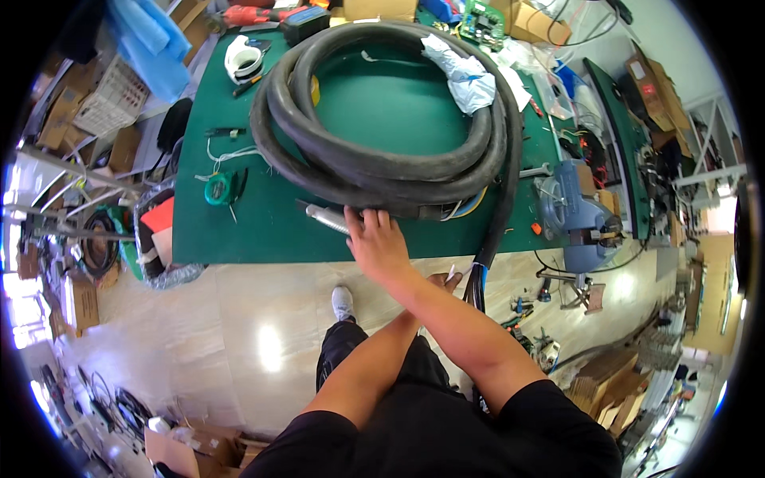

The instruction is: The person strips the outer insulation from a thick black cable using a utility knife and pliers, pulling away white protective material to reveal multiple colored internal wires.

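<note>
My forearms cross, the right over the left. At the front of the green table, my right hand is closed at the handle end of a silver utility knife; its blade points left. The fingers reach the near side of a thick black cable, coiled in several loops. One cable end hangs over the table edge, its dark inner wires exposed with a bit of blue. Beside those wires, my left hand, partly hidden by the right forearm, pinches a thin white strip.
White-blue wrapping covers part of the coil. A green tape measure and a white tape roll lie left on the table. At right are a wrench and a blue-grey bench vise. Tools lie on the floor at right.
</note>
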A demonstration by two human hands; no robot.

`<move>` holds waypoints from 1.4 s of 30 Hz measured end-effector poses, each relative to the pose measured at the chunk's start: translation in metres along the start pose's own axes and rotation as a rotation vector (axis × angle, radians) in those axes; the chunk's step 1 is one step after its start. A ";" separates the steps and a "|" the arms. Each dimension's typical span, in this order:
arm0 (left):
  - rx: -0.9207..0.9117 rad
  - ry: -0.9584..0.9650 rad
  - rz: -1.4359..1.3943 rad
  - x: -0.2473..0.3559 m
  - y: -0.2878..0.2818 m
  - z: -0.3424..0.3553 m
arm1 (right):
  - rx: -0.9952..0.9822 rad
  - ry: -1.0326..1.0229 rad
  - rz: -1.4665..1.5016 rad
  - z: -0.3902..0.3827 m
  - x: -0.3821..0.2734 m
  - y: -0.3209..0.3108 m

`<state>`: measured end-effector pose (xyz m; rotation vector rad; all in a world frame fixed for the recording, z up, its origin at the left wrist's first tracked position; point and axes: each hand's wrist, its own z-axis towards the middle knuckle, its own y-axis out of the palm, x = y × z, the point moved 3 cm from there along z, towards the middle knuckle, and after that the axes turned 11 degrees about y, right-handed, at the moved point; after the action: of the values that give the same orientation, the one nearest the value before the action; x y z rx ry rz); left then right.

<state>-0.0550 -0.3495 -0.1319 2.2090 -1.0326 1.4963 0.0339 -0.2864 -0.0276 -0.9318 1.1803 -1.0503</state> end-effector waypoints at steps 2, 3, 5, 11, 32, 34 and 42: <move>0.260 0.225 0.147 0.004 -0.013 -0.007 | -0.023 0.054 0.031 -0.020 -0.001 -0.011; 0.458 0.443 0.304 0.018 -0.018 -0.011 | -0.012 0.152 0.028 -0.037 0.014 -0.026; 0.537 0.515 0.356 0.021 -0.033 -0.014 | 0.115 0.318 0.028 -0.071 0.043 -0.055; -0.112 0.087 -0.006 -0.004 -0.007 0.015 | 0.069 1.006 0.228 -0.179 0.169 -0.066; 0.206 0.575 -0.309 0.196 -0.022 -0.036 | -0.330 0.837 1.892 -0.084 0.174 -0.251; 0.282 0.925 -0.405 0.234 -0.039 -0.040 | -0.379 0.621 1.779 -0.053 0.172 -0.269; 0.284 0.853 -0.463 0.277 -0.119 -0.028 | -0.309 0.363 1.553 0.021 0.117 -0.286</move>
<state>0.0651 -0.3603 0.1456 1.4906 -0.0421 2.1002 0.0215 -0.4740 0.2185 0.1552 1.8413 0.2656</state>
